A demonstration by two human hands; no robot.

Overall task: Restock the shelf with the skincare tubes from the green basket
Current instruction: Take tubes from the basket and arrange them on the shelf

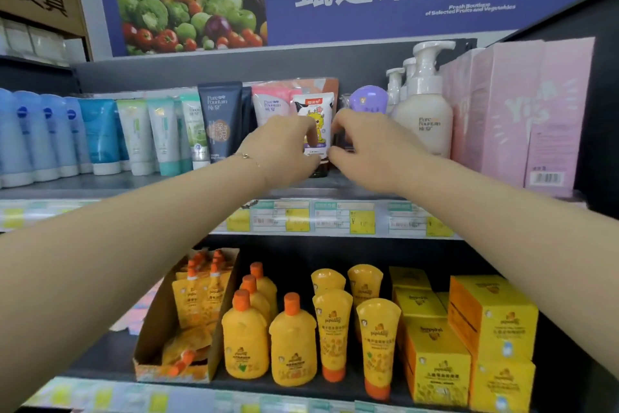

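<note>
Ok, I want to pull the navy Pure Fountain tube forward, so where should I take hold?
Pinch the navy tube near its flat top edge, front to back, coming from the front and above. It stands upright in a packed row, with the green tube close on its left and the left hand beside its right.

Bright, even overhead store light with soft shadows under the upper shelf (pixel 201 185). Wide-angle bending curves the edges; price labels (pixel 335 220) and bottom corners are blurred.
</note>
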